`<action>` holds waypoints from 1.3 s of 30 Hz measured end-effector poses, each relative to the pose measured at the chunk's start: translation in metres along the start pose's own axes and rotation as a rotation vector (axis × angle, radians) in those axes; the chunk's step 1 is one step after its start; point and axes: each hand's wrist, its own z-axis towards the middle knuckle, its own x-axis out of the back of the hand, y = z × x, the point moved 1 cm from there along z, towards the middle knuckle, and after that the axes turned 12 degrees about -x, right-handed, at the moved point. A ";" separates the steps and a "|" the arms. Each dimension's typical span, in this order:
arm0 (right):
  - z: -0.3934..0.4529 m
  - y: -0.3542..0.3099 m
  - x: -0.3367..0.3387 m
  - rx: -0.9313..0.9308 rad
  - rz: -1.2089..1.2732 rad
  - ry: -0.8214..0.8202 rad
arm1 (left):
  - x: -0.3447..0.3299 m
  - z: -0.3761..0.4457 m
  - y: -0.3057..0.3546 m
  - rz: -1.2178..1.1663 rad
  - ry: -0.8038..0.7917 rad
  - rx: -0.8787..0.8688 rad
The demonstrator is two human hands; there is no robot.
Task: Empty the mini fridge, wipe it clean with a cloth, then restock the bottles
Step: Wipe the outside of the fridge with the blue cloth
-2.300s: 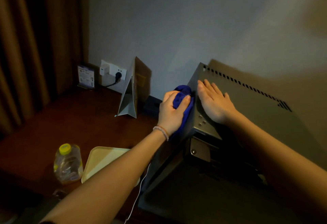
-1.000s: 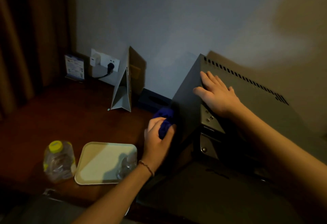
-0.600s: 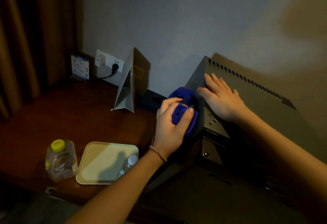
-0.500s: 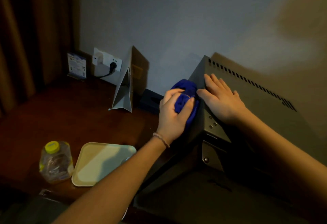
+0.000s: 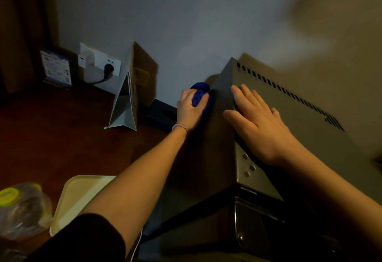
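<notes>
A dark grey mini fridge [image 5: 306,121] stands on the right of the wooden desk, seen from above. My left hand [image 5: 189,111] grips a bunched blue cloth [image 5: 201,94] and holds it against the upper back part of the fridge's left side. Flat on the fridge's top lies my right hand [image 5: 258,123], fingers straight and pointing toward the wall. A clear bottle with a yellow cap [image 5: 20,208] stands at the bottom left beside a cream tray [image 5: 78,197]. The fridge's inside is hidden.
A folded grey card stand [image 5: 128,100] sits by the wall left of the fridge, with a dark box [image 5: 161,112] beside it. A wall socket with a plug [image 5: 99,65] and a small blue sign [image 5: 55,67] are at the back left. Curtains hang far left.
My left hand with the cloth went down the fridge's side, came back up, and has now moved further back toward the wall. My right hand stayed flat on top.
</notes>
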 end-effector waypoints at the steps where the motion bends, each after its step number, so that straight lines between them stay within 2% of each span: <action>1: -0.001 0.000 0.000 0.004 0.004 0.001 | 0.000 0.000 -0.006 0.015 0.010 0.010; 8: 0.000 0.001 0.000 0.010 0.013 0.008 | 0.007 -0.024 -0.024 0.077 -0.041 0.118; 15: 0.002 0.001 0.000 0.013 0.021 0.018 | 0.036 -0.104 -0.037 0.059 -0.108 0.259; 24: -0.002 -0.001 0.000 -0.019 0.055 0.045 | 0.063 -0.200 0.004 0.064 0.031 0.087; 30: -0.009 -0.002 -0.002 -0.017 0.042 0.039 | 0.075 -0.241 0.055 0.024 0.087 -0.009; 35: -0.009 -0.003 0.000 -0.030 0.022 0.012 | 0.075 -0.237 0.093 0.005 0.098 -0.104; 39: 0.000 -0.014 0.000 -0.086 -0.017 -0.035 | 0.067 -0.207 0.093 -0.065 0.106 -0.132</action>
